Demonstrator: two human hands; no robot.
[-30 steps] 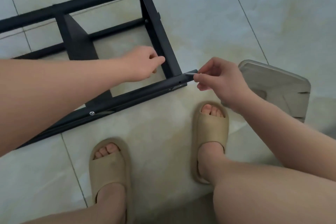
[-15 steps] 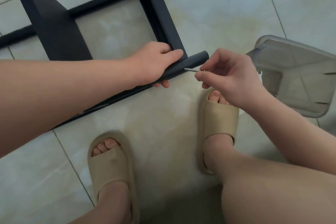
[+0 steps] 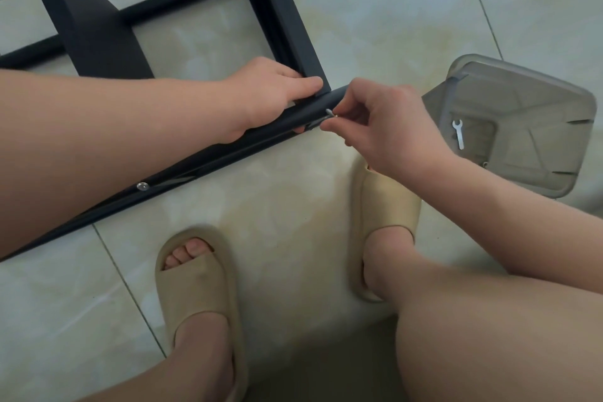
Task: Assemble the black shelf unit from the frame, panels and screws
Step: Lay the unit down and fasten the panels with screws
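Pinching the screw (image 3: 329,113) between thumb and fingertips, the right hand (image 3: 388,130) has brought it from just off the tube's end to the side of the near frame tube (image 3: 274,134); whether the tip has entered a hole cannot be told; the left hand (image 3: 270,91), loose above the corner a second ago, now curls round that tube beside the end panel (image 3: 280,19), steadying it; judged: threading is about to begin; a fitted screw (image 3: 142,186) sits further along; the frame lies on the floor; a spanner (image 3: 458,135) waits in the grey tray (image 3: 522,75) nearby.
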